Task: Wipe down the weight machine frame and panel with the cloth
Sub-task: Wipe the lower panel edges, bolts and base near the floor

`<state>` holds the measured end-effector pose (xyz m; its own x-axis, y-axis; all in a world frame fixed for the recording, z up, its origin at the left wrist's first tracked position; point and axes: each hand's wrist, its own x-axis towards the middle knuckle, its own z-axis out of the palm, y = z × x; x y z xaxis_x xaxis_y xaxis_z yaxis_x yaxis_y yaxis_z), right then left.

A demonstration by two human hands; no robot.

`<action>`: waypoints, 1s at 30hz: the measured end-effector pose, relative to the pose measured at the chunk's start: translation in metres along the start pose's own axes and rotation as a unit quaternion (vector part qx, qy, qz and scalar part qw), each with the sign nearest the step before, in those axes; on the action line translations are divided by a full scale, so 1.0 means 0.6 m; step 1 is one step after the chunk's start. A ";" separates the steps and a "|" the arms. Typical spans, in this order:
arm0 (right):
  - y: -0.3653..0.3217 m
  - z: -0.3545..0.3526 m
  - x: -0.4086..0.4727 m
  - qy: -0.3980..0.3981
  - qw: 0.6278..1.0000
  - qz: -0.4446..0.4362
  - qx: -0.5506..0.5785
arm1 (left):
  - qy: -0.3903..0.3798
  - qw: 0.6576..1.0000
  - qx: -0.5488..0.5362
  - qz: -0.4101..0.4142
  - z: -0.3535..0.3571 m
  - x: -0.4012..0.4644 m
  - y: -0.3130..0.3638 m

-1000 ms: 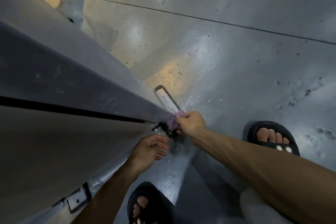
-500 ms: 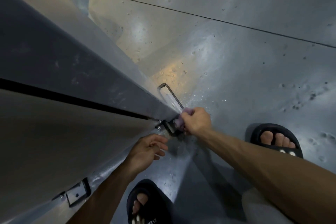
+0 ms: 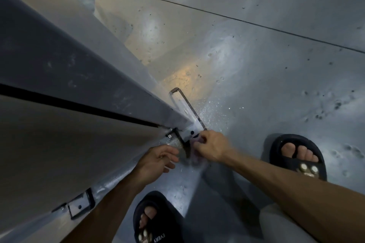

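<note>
While right hand (image 3: 212,149) clamps crumpled purple cloth (image 3: 195,144) on grey metal machine frame's (image 3: 98,77) base bracket (image 3: 189,116), left hand (image 3: 158,161) hangs loose at 8 o'clock. Black slide sandal (image 3: 156,221) reads "EVERY". Glossy grey pitted floor (image 3: 256,65).

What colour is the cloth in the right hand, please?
Pale purple cloth, seen in the head view.
</note>
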<state>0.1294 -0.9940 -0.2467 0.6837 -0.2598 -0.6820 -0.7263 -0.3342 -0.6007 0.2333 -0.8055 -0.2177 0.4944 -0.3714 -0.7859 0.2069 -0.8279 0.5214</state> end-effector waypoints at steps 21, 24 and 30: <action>0.034 -0.082 0.034 0.229 0.971 -0.003 0.063 | -0.055 0.997 -0.046 -0.002 -0.014 0.019 -0.033; -0.004 -0.021 0.018 0.119 0.988 -0.076 0.063 | -0.042 0.999 -0.021 -0.005 -0.009 0.027 -0.028; 0.011 -0.026 0.088 0.147 0.989 -0.019 0.005 | -0.044 0.999 0.015 0.011 0.006 0.031 -0.009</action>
<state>0.1617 -1.0238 -0.2801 0.7002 -0.5004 -0.5093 -0.6997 -0.3392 -0.6288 0.2385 -0.8093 -0.2362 0.4219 -0.4248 -0.8009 0.1707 -0.8304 0.5304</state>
